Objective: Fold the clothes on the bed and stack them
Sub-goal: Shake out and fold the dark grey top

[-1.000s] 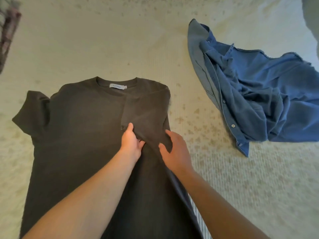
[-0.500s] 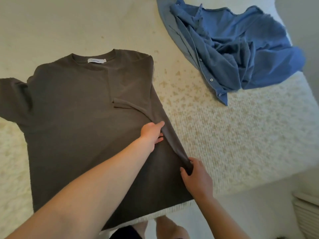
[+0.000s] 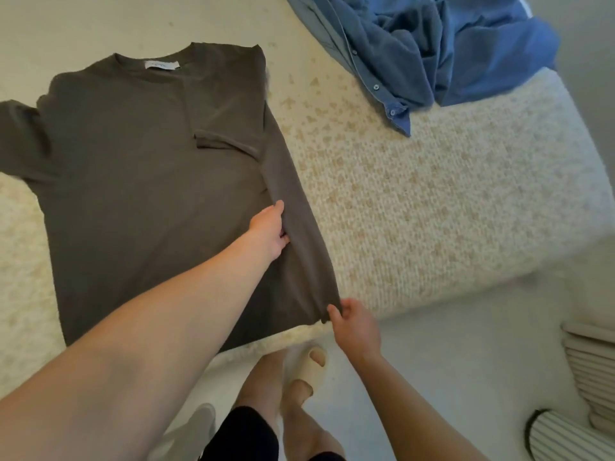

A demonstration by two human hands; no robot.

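Pinching the T-shirt's hem corner, the right hand lies nearer along the lengthwise fold; the left hand presses flat midway.

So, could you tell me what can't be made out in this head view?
- White neck label on the brown T-shirt: print too small to read.
- Blue shirt: upper part cut off by the top edge.
- Left hand: fingertips hidden under the folded side.
- Right hand: grip on the hem corner unclear.
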